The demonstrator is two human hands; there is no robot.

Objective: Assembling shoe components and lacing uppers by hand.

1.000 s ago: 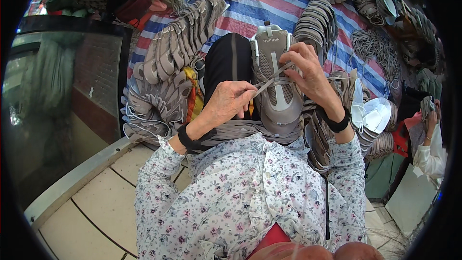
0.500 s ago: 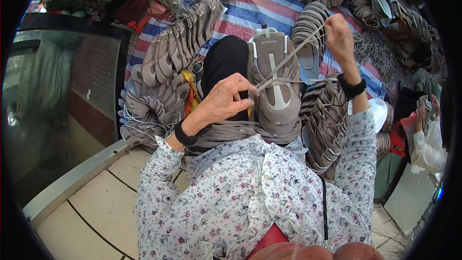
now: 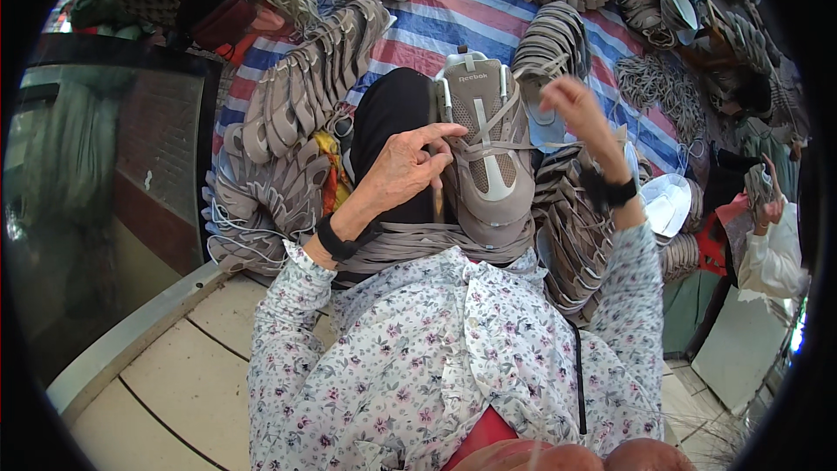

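Note:
A taupe shoe upper (image 3: 493, 176) with mesh panels lies in my lap, toe end toward me. Flat taupe lace (image 3: 486, 133) crosses over its front. My left hand (image 3: 403, 167) is at the upper's left edge, index finger stretched onto it near the lace, the other fingers loosely bent. I see nothing held in that hand. To the right of the upper, my right hand (image 3: 575, 112) is raised with curled fingers, smeared by motion; whether a lace end is in them cannot be made out.
A bundle of laces (image 3: 410, 240) lies across my lap. Stacked uppers (image 3: 301, 87) stand left, with more uppers (image 3: 571, 218) close on my right. A striped sheet (image 3: 453, 13) spreads ahead, bearing a lace heap (image 3: 663, 92). Another person's sleeve (image 3: 776, 249) shows far right.
My right hand has come down and left toward the upper, and the lace stretched between my hands is no longer taut. My left index finger now points onto the upper's edge.

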